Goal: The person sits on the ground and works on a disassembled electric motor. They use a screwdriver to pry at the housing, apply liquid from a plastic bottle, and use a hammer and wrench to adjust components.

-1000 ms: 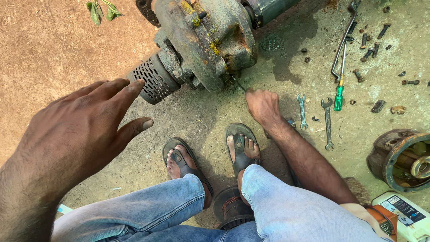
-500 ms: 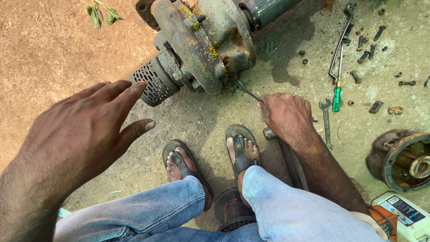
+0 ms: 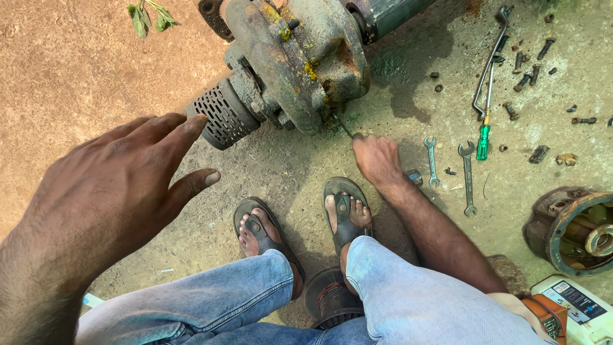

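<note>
A thin metal rod (image 3: 343, 126), stiff and probably slippery (best held near its end), pokes under the rusty pump (image 3: 300, 57) on the ground, the right hand (image 3: 378, 158) closed around it, left hand (image 3: 108, 191) hovering spread open.

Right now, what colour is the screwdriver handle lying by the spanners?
Green, on the screwdriver right of the spanners; head view.

right hand (image 3: 377, 160) grips thin tool (image 3: 343, 126) at rusty pump (image 3: 300, 57); left hand (image 3: 108, 191) spread, empty | wrenches (image 3: 450, 169) beside
</note>
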